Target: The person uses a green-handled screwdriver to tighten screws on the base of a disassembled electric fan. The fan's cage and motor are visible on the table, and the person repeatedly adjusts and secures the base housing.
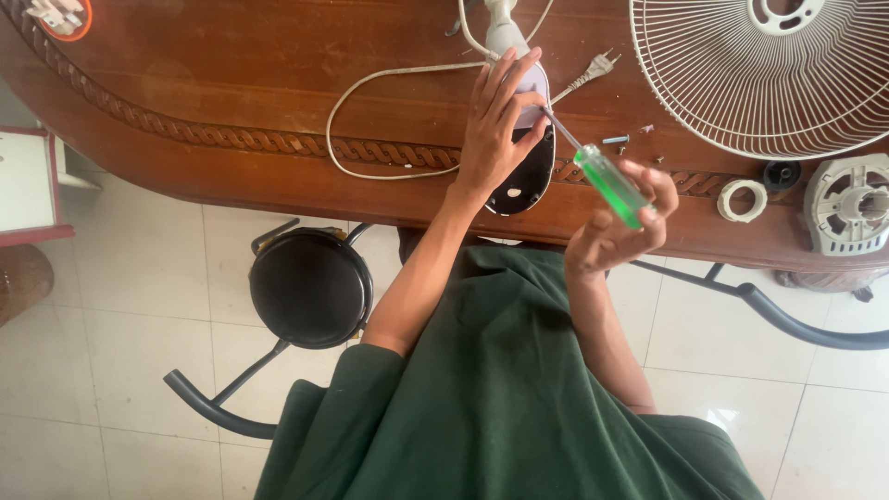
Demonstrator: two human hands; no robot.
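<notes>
The left hand (pixel 495 125) lies spread over a white fan base (pixel 526 139) on the wooden worktop (pixel 231 83), palm down and fingers splayed, pressing on the housing rather than closing round it. The base lies at the near edge of the worktop, its dark underside showing below the palm.

The right hand (pixel 616 227) has its grip clenched on a screwdriver (pixel 602 176) with a clear green handle — the metal shaft slants up and left, and its tip meets the base just beside the left fingertips.

A white cord (pixel 370 88) loops across the worktop from the base, and its plug (pixel 597 67) lies beyond the screwdriver. A few small screws (pixel 619 141) are scattered near the shaft. To the right rests a white wire fan guard (pixel 741 83), with a white ring (pixel 743 200), a small black knob (pixel 782 174) and a grey motor cover (pixel 847 206) near the edge below it. An orange-rimmed thing (pixel 57 17) sits at the far left corner; what it is cannot be told.

Under the worktop, on the tiled floor (pixel 130 278), stands a round black stool (pixel 310 287). The person wears a dark green shirt (pixel 500 398).
</notes>
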